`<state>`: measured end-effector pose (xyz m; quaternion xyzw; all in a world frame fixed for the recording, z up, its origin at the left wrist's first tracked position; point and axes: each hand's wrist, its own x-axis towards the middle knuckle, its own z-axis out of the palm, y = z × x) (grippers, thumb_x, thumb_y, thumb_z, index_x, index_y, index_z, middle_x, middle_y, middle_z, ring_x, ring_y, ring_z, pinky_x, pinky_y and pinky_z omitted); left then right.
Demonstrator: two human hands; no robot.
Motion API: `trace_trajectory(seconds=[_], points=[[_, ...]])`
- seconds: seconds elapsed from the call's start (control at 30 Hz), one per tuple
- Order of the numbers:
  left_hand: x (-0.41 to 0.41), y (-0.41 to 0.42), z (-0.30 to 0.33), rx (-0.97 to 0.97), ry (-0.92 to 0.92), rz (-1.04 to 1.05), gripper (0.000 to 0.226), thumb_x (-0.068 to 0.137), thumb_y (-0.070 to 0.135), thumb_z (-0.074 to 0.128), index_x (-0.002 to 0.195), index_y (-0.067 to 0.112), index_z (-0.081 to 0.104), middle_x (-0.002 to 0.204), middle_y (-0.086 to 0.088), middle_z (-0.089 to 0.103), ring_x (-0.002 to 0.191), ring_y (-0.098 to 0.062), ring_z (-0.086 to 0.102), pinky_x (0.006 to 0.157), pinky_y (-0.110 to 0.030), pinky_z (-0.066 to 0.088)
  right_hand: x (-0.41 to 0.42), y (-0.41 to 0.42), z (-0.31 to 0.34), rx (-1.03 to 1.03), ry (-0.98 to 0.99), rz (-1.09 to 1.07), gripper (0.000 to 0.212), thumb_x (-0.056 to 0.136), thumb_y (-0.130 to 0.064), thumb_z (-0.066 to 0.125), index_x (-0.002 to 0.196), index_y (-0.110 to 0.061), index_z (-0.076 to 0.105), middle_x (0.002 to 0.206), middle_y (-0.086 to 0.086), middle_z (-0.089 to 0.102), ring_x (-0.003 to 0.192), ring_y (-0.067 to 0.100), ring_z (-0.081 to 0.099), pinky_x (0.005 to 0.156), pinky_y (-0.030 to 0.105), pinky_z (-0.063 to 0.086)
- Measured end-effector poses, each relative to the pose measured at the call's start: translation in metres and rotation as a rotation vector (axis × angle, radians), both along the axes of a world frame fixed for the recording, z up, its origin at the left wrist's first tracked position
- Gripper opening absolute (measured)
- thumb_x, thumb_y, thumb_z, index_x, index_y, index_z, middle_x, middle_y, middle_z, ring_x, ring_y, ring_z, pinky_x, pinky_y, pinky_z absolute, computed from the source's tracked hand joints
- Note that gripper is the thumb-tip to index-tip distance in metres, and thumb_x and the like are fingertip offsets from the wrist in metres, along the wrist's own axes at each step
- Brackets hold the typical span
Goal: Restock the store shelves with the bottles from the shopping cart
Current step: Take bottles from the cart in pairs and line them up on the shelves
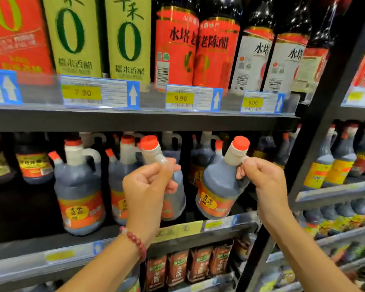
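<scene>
Dark jugs: two red-capped plastic vinegar jugs, each held by its handle.
Left hand [144,186]: fingers curled round the left jug [173,186].
Right hand [261,180]: fingers grip the right jug [217,186], tilted.

dark jugs [217,182] with red caps [241,143] and orange labels [212,202].

Both arms raised forward; left hand [144,183] and right hand [261,178] fisted, fingers curled tight, beaded bracelet [136,241] on left wrist.
</scene>
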<state>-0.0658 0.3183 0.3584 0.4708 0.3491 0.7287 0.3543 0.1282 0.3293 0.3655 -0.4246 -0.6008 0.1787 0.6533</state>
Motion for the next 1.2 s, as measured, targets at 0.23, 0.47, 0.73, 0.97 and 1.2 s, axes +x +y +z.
trace_trajectory(seconds=[0.23,0.47,0.73,0.97,1.2], points=[[0.023,0.031,-0.006,-0.128,0.034,0.092,0.041,0.084,0.019,0.066,0.043,0.024,0.068,0.051,-0.004,0.066,0.053,-0.006,0.064,0.054,-0.023,0.051,0.018,0.046,0.003,-0.082,-0.039,0.161,0.038,0.082,-0.029,0.049,0.046,-0.019,0.057,0.055,-0.003,0.054,0.065,0.015,0.047,0.063,0.033,0.033],[0.044,0.055,-0.006,-0.22,-0.031,0.134,0.032,0.086,0.007,0.063,0.06,0.025,0.067,0.055,0.012,0.069,0.04,0.0,0.056,0.042,-0.009,0.045,0.023,0.076,-0.011,-0.238,0.018,0.288,0.037,0.08,-0.011,0.055,0.044,-0.011,0.053,0.048,-0.004,0.057,0.055,0.005,0.053,0.06,0.017,0.041],[0.05,0.066,-0.004,-0.322,0.042,0.03,0.016,0.086,0.017,0.064,0.071,0.02,0.065,0.074,0.005,0.069,0.043,0.0,0.06,0.043,-0.011,0.048,0.03,0.1,0.0,-0.508,0.047,0.179,0.043,0.094,-0.012,0.051,0.051,-0.01,0.05,0.061,0.007,0.052,0.063,0.017,0.047,0.063,0.023,0.035],[0.037,0.061,-0.009,-0.338,0.186,-0.095,0.018,0.093,0.013,0.052,0.088,0.028,0.06,0.088,0.013,0.068,0.055,-0.002,0.067,0.054,-0.013,0.053,0.029,0.09,-0.012,-0.341,-0.228,0.014,0.035,0.097,-0.023,0.046,0.062,-0.027,0.054,0.067,-0.001,0.054,0.069,0.015,0.05,0.066,0.027,0.039],[0.022,0.049,-0.03,-0.049,0.739,0.453,0.015,0.074,0.03,0.076,0.089,0.025,0.076,0.07,0.008,0.073,0.06,0.001,0.065,0.063,-0.016,0.051,0.026,0.075,-0.041,-0.3,-0.516,-0.221,0.044,0.08,-0.047,0.063,0.104,-0.014,0.047,0.098,0.005,0.054,0.096,0.027,0.054,0.065,0.031,0.039]])
